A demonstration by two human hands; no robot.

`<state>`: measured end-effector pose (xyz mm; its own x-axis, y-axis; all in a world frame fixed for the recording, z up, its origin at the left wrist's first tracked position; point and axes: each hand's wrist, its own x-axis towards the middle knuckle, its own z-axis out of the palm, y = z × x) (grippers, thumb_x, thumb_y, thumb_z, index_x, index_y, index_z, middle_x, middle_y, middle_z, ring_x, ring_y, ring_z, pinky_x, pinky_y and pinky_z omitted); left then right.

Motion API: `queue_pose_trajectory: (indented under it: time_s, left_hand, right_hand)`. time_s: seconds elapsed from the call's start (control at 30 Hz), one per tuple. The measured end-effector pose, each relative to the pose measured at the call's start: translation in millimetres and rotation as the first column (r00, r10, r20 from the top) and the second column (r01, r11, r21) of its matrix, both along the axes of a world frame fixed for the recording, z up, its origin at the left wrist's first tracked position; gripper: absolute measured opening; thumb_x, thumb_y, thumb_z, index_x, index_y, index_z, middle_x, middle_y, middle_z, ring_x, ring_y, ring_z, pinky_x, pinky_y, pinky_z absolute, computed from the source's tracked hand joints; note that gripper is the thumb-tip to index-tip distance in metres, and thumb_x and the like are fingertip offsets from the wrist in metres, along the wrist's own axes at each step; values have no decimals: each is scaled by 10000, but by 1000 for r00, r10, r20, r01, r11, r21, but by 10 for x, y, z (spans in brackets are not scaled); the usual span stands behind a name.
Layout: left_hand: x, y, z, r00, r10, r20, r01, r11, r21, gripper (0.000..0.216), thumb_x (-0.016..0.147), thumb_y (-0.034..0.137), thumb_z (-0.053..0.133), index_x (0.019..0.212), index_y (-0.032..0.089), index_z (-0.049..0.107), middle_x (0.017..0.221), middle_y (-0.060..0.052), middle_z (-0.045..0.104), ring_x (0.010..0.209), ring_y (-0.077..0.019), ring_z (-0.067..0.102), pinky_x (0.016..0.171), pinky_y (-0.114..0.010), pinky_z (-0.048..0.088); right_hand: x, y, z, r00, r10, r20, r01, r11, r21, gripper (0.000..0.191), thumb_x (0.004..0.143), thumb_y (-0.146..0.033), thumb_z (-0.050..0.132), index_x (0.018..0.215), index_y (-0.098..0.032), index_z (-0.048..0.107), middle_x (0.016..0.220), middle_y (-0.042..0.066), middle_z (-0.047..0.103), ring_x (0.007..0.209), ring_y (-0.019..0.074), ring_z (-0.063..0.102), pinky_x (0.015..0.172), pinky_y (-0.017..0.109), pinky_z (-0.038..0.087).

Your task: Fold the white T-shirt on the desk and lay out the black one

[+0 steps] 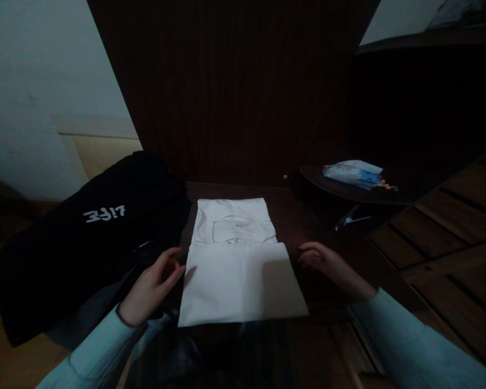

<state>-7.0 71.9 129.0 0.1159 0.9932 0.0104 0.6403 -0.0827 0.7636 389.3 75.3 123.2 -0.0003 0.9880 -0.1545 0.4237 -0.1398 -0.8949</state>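
A white T-shirt (222, 281) lies folded on the dark wooden surface in front of me. Its neckline and a small printed mark inside show in the far half, while the near half is a flat folded layer. My left hand (154, 283) hovers at the shirt's left edge, thumb and fingers apart, with nothing held; whether a fingertip touches the cloth I cannot tell. Off the right edge, clear of the cloth, my right hand (324, 262) hangs with loosely bent fingers and nothing in it.
Black clothing (117, 237) with white lettering is heaped at the left. A dark wooden panel (227, 97) rises behind the shirt. On a rounded shelf (340, 189) at the right rests a blue-and-white plastic packet (354, 173). Wooden slats (461, 237) lie at the far right.
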Motion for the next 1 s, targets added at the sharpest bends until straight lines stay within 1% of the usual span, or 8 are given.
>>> queue_pose_trajectory:
  time_s: [0.07,0.17,0.3,0.43,0.53,0.7,0.87,1.0]
  left_hand:
    - [40,246,49,999,-26,-25,26,1000,-12,515,709,493,470,1114,174,466,791,-18,623,686,-160,604,656,-275,481]
    - [148,599,4,1000,-24,-12,24,1000,-17,620,678,458,504,1201,137,414,901,-61,620,757,-173,605,722,-303,477]
    - [262,887,-115,998,-50,36,50,999,4,668,678,391,524,1275,135,369,833,-34,604,732,-153,591,726,-301,475]
    - [270,933,-179,993,-69,98,62,995,76,548,696,361,511,1206,163,474,831,-22,585,699,-126,560,745,-305,477]
    - [250,927,-212,990,-93,102,85,993,76,410,688,354,528,1041,158,600,867,-46,592,746,-140,555,787,-324,470]
    - [237,987,-230,1000,12,19,-14,994,107,302,681,296,539,918,144,648,921,-76,599,842,-171,548,839,-334,447]
    - [225,978,-218,985,-156,-71,162,984,80,257,678,206,535,897,167,663,908,-57,593,828,-159,560,835,-314,450]
    - [210,919,-190,948,-169,-271,214,966,143,324,597,222,661,920,220,672,1001,-55,532,948,-201,533,891,-344,427]
  right_hand:
    - [-44,247,6,999,-31,-37,31,999,22,433,595,-462,637,884,-173,497,759,45,640,695,160,607,622,281,467]
    - [-180,573,-26,995,-93,-22,93,996,-2,336,583,-328,668,833,-173,504,728,21,624,689,145,598,627,265,459]
    - [-371,810,-45,990,-142,-22,142,990,-28,222,596,-200,638,768,-172,500,670,-12,585,647,114,573,643,248,448]
    - [-456,836,-14,993,-80,-84,82,996,18,156,603,-228,616,692,-172,502,614,-34,535,611,97,536,619,232,433]
    - [-470,802,27,992,-36,-121,36,999,-3,137,612,-262,598,683,-172,524,616,-32,529,613,91,516,598,222,426]
    - [-503,760,112,993,-36,-112,26,996,-89,110,628,-246,579,711,-173,581,753,-1,582,699,96,532,627,211,438]
    - [-475,774,88,998,35,-59,-42,991,-130,115,653,-226,551,734,-160,600,711,4,585,663,96,538,629,217,440]
    - [-397,797,-12,970,186,154,-186,982,-13,228,621,-167,562,842,-142,615,677,2,577,622,106,530,611,229,428]
